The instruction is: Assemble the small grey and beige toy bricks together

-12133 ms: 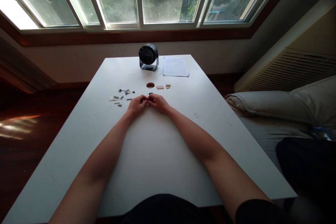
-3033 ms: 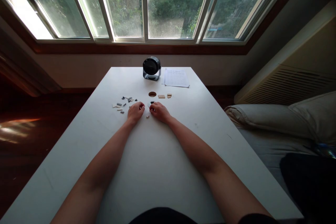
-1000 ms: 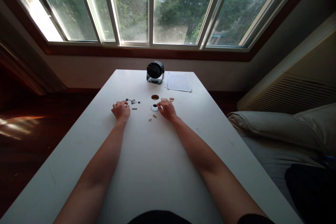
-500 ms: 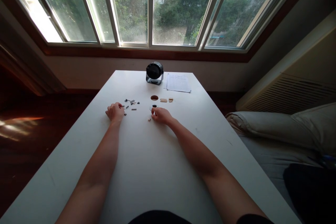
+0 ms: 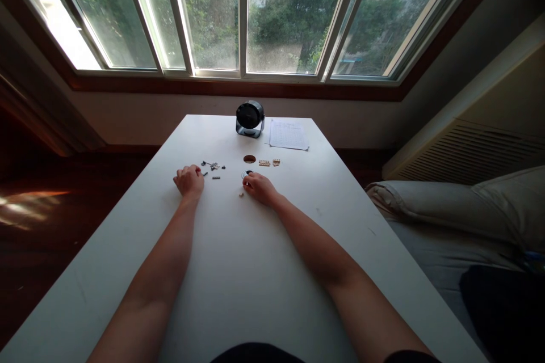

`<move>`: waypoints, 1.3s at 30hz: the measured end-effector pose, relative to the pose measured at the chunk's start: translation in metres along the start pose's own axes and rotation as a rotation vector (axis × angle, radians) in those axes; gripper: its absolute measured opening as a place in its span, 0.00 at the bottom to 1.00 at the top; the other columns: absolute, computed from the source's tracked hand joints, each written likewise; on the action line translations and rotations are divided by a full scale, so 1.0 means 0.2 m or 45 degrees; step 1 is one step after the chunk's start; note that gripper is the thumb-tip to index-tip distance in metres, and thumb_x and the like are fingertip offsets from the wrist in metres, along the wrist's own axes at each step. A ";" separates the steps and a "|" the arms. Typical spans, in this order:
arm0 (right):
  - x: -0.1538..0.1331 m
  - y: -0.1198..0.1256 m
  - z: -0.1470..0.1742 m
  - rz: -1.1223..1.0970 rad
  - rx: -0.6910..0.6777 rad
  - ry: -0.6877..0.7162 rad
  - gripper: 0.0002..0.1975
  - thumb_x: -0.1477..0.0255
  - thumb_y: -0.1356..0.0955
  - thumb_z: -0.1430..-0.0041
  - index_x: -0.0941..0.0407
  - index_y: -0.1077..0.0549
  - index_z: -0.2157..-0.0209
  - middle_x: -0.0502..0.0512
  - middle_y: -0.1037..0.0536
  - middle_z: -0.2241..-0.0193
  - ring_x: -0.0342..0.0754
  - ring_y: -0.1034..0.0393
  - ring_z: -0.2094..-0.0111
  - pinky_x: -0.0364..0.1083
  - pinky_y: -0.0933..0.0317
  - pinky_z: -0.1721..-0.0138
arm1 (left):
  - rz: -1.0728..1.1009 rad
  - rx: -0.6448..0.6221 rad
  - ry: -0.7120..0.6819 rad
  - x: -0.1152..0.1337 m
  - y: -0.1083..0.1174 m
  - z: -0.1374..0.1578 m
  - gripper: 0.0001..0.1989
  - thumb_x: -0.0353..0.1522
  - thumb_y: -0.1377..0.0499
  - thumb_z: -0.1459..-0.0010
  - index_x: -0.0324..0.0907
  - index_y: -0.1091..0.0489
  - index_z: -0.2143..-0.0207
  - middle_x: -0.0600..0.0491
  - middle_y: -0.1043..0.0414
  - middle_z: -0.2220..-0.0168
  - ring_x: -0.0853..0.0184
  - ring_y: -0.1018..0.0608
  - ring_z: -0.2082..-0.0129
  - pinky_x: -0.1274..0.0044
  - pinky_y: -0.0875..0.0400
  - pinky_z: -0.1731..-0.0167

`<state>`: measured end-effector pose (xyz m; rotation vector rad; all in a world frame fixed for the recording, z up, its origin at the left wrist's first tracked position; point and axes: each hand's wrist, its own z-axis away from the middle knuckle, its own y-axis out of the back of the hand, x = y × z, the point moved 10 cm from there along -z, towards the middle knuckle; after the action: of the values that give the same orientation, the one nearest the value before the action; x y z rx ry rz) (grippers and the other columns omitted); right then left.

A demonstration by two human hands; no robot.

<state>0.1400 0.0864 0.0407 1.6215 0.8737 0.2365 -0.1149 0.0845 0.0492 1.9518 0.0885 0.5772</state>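
Observation:
My left hand point(image 5: 189, 181) rests on the white table with its fingers curled, beside a loose group of small dark and grey pieces point(image 5: 214, 167). Whatever its fingertips hold, if anything, is hidden. A short dark bar-shaped piece point(image 5: 216, 177) lies to the right of that hand. My right hand point(image 5: 259, 188) is closed, fingertips pointing down at the near edge of a small round disc point(image 5: 244, 174) with a dark middle, which it partly covers. I cannot make out anything inside its fingers. A tiny tan piece point(image 5: 240, 194) lies just in front of it.
Behind my right hand is a round hole point(image 5: 249, 159) in the white table point(image 5: 255, 272). Rows of small tan pieces point(image 5: 264, 163) lie to its right. A small black fan-like device point(image 5: 250, 118) and a printed sheet point(image 5: 289, 134) occupy the far end, below the window.
My left hand has shifted slightly right, over the nearest small pieces. My right hand has lowered a little, its fingers more tucked in beside the disc.

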 end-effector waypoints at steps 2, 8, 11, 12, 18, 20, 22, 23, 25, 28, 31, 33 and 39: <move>-0.01 -0.01 0.00 -0.009 -0.004 0.031 0.06 0.72 0.35 0.36 0.55 0.25 0.61 0.54 0.27 0.62 0.45 0.32 0.60 0.42 0.43 0.61 | 0.054 -0.043 -0.134 0.10 -0.02 0.02 0.13 0.32 0.49 0.38 0.46 0.27 0.56 0.45 0.28 0.50 0.52 0.35 0.47 0.63 0.41 0.51; -0.02 -0.02 -0.01 -0.037 0.004 0.059 0.05 0.71 0.33 0.36 0.55 0.25 0.61 0.53 0.27 0.62 0.46 0.33 0.59 0.42 0.43 0.59 | 0.128 -0.202 -0.490 0.33 -0.10 0.10 0.21 0.27 0.51 0.37 0.51 0.30 0.45 0.52 0.32 0.40 0.57 0.41 0.37 0.65 0.49 0.41; -0.01 -0.02 -0.01 -0.054 0.022 0.052 0.05 0.71 0.33 0.37 0.55 0.25 0.61 0.53 0.28 0.63 0.45 0.34 0.59 0.42 0.43 0.59 | 0.126 -0.228 -0.516 0.33 -0.14 0.10 0.21 0.27 0.51 0.38 0.50 0.30 0.46 0.51 0.31 0.41 0.57 0.41 0.38 0.64 0.50 0.40; -0.01 -0.02 -0.01 -0.059 0.024 0.055 0.05 0.71 0.33 0.37 0.55 0.25 0.61 0.53 0.28 0.63 0.45 0.34 0.59 0.42 0.43 0.58 | 0.125 -0.222 -0.515 0.32 -0.14 0.10 0.21 0.28 0.51 0.37 0.50 0.29 0.46 0.50 0.31 0.42 0.56 0.39 0.38 0.64 0.49 0.40; 0.00 -0.03 -0.01 -0.079 0.034 0.052 0.05 0.72 0.33 0.37 0.55 0.24 0.61 0.54 0.28 0.63 0.45 0.34 0.60 0.42 0.43 0.59 | 0.103 -0.157 -0.538 0.32 -0.13 0.10 0.15 0.32 0.49 0.37 0.47 0.26 0.53 0.47 0.27 0.49 0.54 0.33 0.46 0.64 0.40 0.47; 0.01 -0.04 -0.02 -0.087 0.034 0.059 0.05 0.72 0.33 0.37 0.56 0.24 0.61 0.54 0.28 0.63 0.45 0.34 0.61 0.42 0.44 0.59 | 0.091 -0.136 -0.556 0.33 -0.13 0.10 0.14 0.33 0.48 0.37 0.47 0.26 0.55 0.47 0.26 0.51 0.54 0.32 0.47 0.64 0.39 0.47; 0.01 -0.04 -0.02 -0.094 0.044 0.066 0.05 0.73 0.33 0.36 0.56 0.24 0.61 0.54 0.28 0.63 0.45 0.34 0.61 0.42 0.44 0.59 | 0.076 -0.124 -0.557 0.33 -0.14 0.11 0.13 0.32 0.48 0.38 0.46 0.25 0.56 0.47 0.26 0.52 0.54 0.31 0.48 0.64 0.38 0.48; 0.01 -0.05 -0.02 -0.096 0.052 0.071 0.05 0.73 0.33 0.36 0.56 0.25 0.61 0.54 0.28 0.63 0.45 0.34 0.62 0.42 0.44 0.59 | 0.071 -0.125 -0.554 0.33 -0.14 0.11 0.13 0.32 0.48 0.38 0.46 0.25 0.57 0.47 0.26 0.53 0.55 0.31 0.49 0.64 0.38 0.48; 0.01 -0.05 -0.02 -0.103 0.068 0.080 0.05 0.73 0.34 0.36 0.56 0.25 0.61 0.54 0.28 0.63 0.45 0.34 0.62 0.42 0.44 0.60 | 0.066 -0.134 -0.552 0.32 -0.15 0.11 0.13 0.32 0.48 0.38 0.45 0.24 0.58 0.46 0.26 0.54 0.55 0.29 0.51 0.65 0.37 0.49; 0.01 -0.05 -0.02 -0.115 0.079 0.081 0.06 0.74 0.34 0.36 0.56 0.24 0.60 0.55 0.27 0.63 0.45 0.34 0.61 0.42 0.43 0.59 | 0.062 -0.151 -0.541 0.32 -0.15 0.11 0.13 0.32 0.49 0.37 0.44 0.24 0.60 0.46 0.26 0.56 0.56 0.28 0.54 0.65 0.36 0.50; 0.00 -0.05 -0.02 -0.124 0.076 0.084 0.06 0.74 0.34 0.36 0.56 0.24 0.60 0.55 0.27 0.62 0.45 0.33 0.60 0.42 0.43 0.59 | 0.070 -0.156 -0.492 0.31 -0.16 0.10 0.13 0.31 0.49 0.38 0.43 0.24 0.61 0.45 0.27 0.56 0.57 0.27 0.55 0.66 0.35 0.51; 0.01 -0.05 -0.02 -0.130 0.081 0.088 0.06 0.74 0.33 0.36 0.56 0.24 0.60 0.55 0.27 0.62 0.45 0.33 0.61 0.42 0.43 0.59 | 0.076 -0.148 -0.447 0.30 -0.16 0.10 0.12 0.30 0.48 0.38 0.43 0.24 0.61 0.45 0.27 0.56 0.58 0.26 0.55 0.67 0.34 0.51; 0.01 -0.04 -0.02 -0.166 0.103 0.097 0.06 0.75 0.33 0.37 0.55 0.24 0.61 0.54 0.27 0.63 0.45 0.34 0.61 0.42 0.44 0.60 | 0.091 -0.106 -0.348 0.26 -0.16 0.08 0.12 0.32 0.48 0.38 0.42 0.24 0.62 0.45 0.29 0.56 0.60 0.26 0.58 0.70 0.32 0.54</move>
<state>0.1356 0.0914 0.0331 1.6317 1.0551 0.1740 -0.0563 0.1009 0.0334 1.9398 -0.1747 0.3496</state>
